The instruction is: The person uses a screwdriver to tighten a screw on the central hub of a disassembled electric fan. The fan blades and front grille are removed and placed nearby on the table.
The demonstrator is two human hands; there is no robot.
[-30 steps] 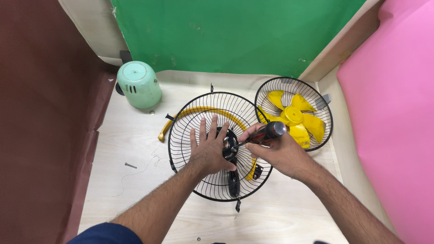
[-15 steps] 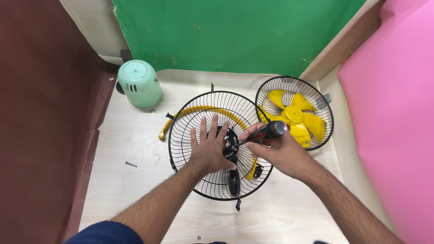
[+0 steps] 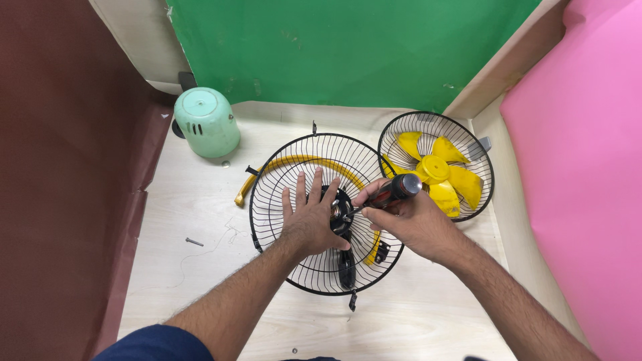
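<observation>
A pale wooden floor (image 3: 200, 267) lay beneath a person's two bare arms, with a green backdrop (image 3: 348, 47) beyond the fingertips, a pink panel (image 3: 582, 154) off to the right of the right hand and a dark red wall (image 3: 67, 167) off to the left of the left hand. A black wire fan guard (image 3: 287, 180) lay flat under both hands, a curved yellow band (image 3: 294, 162) showing through its wires above the left fingers. A second wire guard (image 3: 401, 130) holding a yellow fan blade (image 3: 438, 170) sat just beyond the right hand. A mint-green motor cover (image 3: 206, 122) stood well up and to the left of the left hand. The left hand (image 3: 311, 220) rested palm down on the guard, fingers spread, beside the hub. The right hand (image 3: 418, 224) was closed around a black-handled screwdriver (image 3: 394, 190), its tip at the hub between the two hands. A small screw (image 3: 194, 241) lay on the floor, left of the left wrist.
</observation>
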